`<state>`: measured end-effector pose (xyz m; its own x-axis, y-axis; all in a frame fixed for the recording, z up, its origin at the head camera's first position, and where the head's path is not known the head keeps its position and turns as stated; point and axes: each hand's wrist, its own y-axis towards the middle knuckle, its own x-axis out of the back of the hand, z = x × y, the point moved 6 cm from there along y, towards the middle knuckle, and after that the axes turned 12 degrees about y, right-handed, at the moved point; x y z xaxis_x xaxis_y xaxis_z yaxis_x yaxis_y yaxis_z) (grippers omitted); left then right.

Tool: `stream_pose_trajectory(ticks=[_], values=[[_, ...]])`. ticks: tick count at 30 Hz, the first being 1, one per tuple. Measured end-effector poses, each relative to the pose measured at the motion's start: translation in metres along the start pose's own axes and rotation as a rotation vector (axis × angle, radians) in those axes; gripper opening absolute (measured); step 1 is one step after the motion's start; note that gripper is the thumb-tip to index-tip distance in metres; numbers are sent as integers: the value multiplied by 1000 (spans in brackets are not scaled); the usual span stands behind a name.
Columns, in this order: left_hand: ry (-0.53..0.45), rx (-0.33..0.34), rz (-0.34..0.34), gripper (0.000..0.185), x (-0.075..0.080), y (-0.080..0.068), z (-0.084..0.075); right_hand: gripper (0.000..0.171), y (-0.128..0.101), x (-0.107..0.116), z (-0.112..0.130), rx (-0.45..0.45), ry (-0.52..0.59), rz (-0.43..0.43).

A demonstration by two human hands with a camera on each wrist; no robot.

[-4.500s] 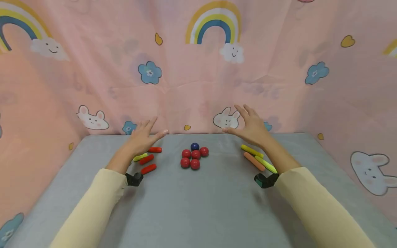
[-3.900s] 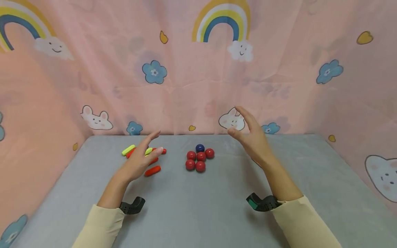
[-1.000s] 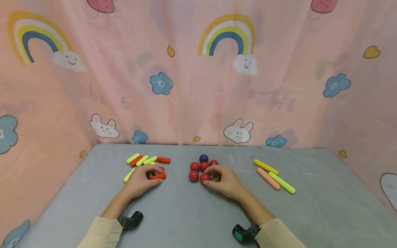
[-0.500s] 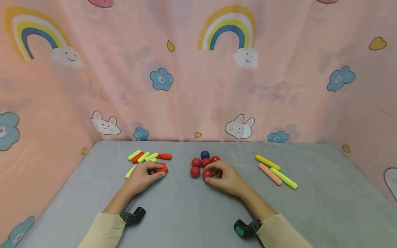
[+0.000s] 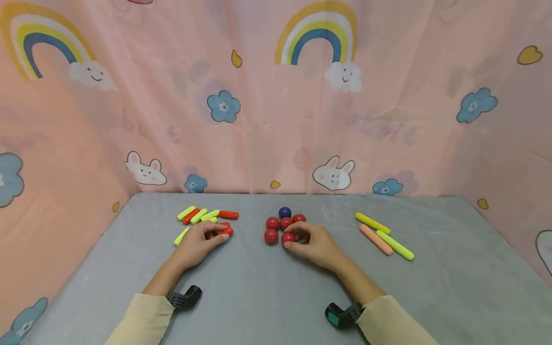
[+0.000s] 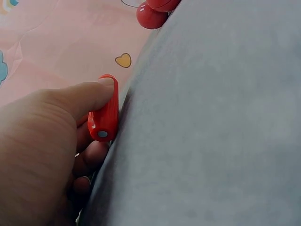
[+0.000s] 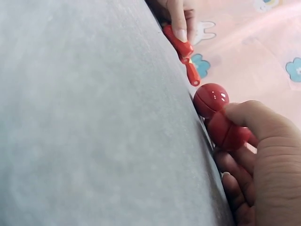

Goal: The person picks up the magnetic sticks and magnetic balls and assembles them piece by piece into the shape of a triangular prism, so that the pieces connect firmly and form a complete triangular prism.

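In the head view, my left hand (image 5: 197,244) pinches a short red stick (image 5: 227,231) between thumb and fingers. The left wrist view shows this stick (image 6: 104,115) with a pale round spot on its near end and the thumb along its top. My right hand (image 5: 316,247) holds a glossy red ball (image 5: 288,237) at the front right of a cluster, thumb on the near side and fingers behind. Close to it, in the right wrist view, sits another red ball (image 7: 211,100). At the cluster's back is a dark blue ball (image 5: 284,212).
Several yellow-green sticks (image 5: 199,215) and red sticks (image 5: 228,215) lie behind and beside the left hand. Right of the right hand lie a yellow stick (image 5: 373,223), an orange stick (image 5: 376,239) and a yellow-green stick (image 5: 395,245). A pink printed cloth (image 5: 276,143) backs the grey table (image 5: 258,297).
Both hands have come down from above the table. The left has taken hold of a red stick, the right of a red ball. Over the last half second, only the head view shifts slightly.
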<state>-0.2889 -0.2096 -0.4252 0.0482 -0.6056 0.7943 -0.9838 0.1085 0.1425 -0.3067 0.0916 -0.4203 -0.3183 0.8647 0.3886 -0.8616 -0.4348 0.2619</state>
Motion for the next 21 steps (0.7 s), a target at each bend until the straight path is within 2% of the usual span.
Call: stream_pose_trajectory(ticks=[9, 12, 16, 21], values=[[17, 46, 69, 30, 4, 2, -7, 27, 1, 5, -5, -33, 77, -58], [48, 35, 89, 30, 6, 2, -14, 28, 1, 6, -5, -32, 95, -62], [85, -7, 98, 32, 8, 0, -30, 29, 2, 6, -5, -26, 117, -66], [103, -65, 122, 28, 4, -2, -59, 29, 2, 8, -5, 2, 156, -55]])
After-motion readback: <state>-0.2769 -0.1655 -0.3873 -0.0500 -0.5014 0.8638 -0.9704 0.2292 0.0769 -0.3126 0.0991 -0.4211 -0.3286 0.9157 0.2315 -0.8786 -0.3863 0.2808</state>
